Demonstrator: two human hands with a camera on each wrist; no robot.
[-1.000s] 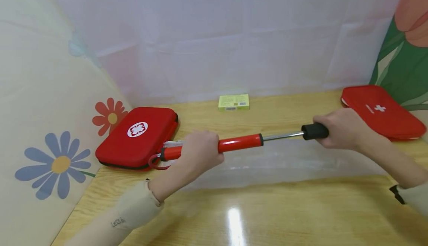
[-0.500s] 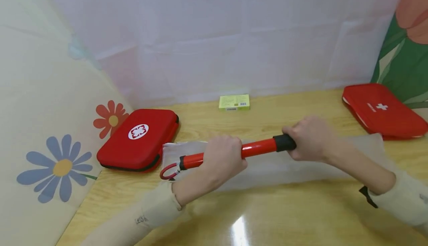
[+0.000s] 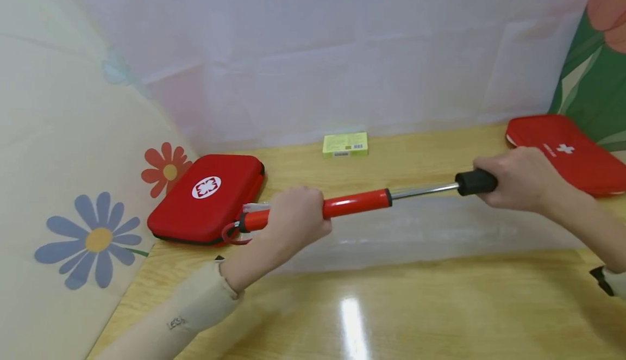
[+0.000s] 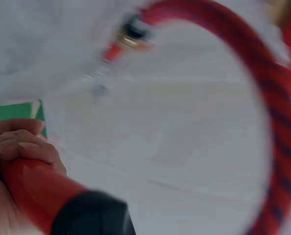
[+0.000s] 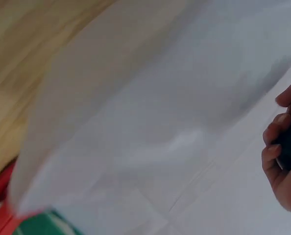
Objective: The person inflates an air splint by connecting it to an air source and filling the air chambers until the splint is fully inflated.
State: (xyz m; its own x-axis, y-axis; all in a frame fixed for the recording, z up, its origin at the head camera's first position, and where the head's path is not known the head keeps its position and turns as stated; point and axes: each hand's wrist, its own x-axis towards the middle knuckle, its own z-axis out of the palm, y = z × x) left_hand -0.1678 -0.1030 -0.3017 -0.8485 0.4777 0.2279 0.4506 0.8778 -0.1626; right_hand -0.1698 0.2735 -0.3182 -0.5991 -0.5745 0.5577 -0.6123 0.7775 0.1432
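A red hand pump with a black handle spans the space between the two hands, its metal rod drawn well out. My left hand grips the red barrel; in the left wrist view the fingers curl round it. My right hand holds the black handle, partly seen at the edge of the right wrist view. From the barrel's left end loops a short red braided hose with a metal fitting. Below the pump lies a translucent plastic sheet or bag, partly hidden by the arms.
A red hard case with a white emblem sits at the left of the wooden table. Behind the right hand is a red first-aid pouch. A small yellow-green box lies near the back curtain.
The right hand first pushed the handle in against the barrel, then drew it back out to the right, baring the rod. The left hand shifted right, then back left with the barrel.
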